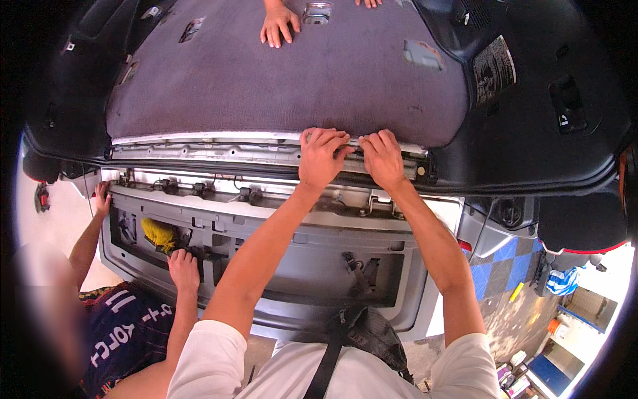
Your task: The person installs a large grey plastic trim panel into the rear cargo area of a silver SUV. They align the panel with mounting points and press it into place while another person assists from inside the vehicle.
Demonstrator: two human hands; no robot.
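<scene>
A grey-purple cargo carpet [266, 80] covers the floor of a vehicle's rear, with cut-outs that show metal fittings. Both of my hands are closed at its near edge, right of the middle. My left hand [321, 157] has its fingers curled over the edge, just above the bare metal sill [219, 149]. Close beside it, my right hand [382, 158] pinches the same edge, knuckles up. The carpet hides my fingertips in part. Below my arms lies the lowered tailgate [299, 266], its inner panel exposed.
A co-worker at the left holds a yellow-bristled brush [159, 234] against the tailgate panel. Another person's hand [279, 25] rests on the far carpet. Black side trim [545, 100] borders the right. Blue and grey floor tiles [508, 269] and shelving lie at the lower right.
</scene>
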